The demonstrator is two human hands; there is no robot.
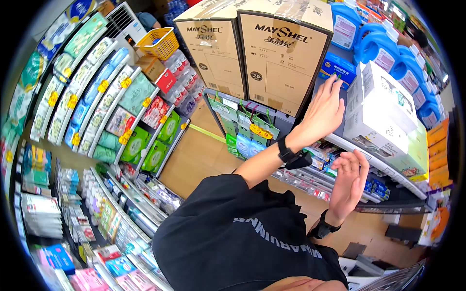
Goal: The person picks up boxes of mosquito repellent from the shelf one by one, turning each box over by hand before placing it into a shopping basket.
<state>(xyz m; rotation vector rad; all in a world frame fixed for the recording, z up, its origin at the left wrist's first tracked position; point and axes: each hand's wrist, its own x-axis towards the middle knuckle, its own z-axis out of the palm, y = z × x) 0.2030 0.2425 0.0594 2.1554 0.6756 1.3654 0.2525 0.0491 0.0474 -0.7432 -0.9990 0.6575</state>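
My left hand (pixel 323 107) reaches out over the shelf, fingers stretched forward. Its fingertips meet the near face of a small blue box (pixel 343 69); I see no grip around the box. On that wrist is a black band with a dark device. Lower down, my right hand (pixel 348 180) is raised in front of the shelf edge, fingers loosely bent and apart, with nothing in it. A black watch sits on its wrist. White cartons (pixel 374 123) stand on the shelf to the right of both hands. Left of the blue box rises a large brown MAYSHEL carton (pixel 284 56).
A second brown carton (pixel 212 48) stands alongside the first. Blue detergent jugs (pixel 381 53) line the back right. Green and blue packs (pixel 247 143) hang below the cartons. Across the aisle floor (pixel 194 153), shelves hold packaged goods (pixel 136 145). A yellow basket (pixel 158 43) sits at the top.
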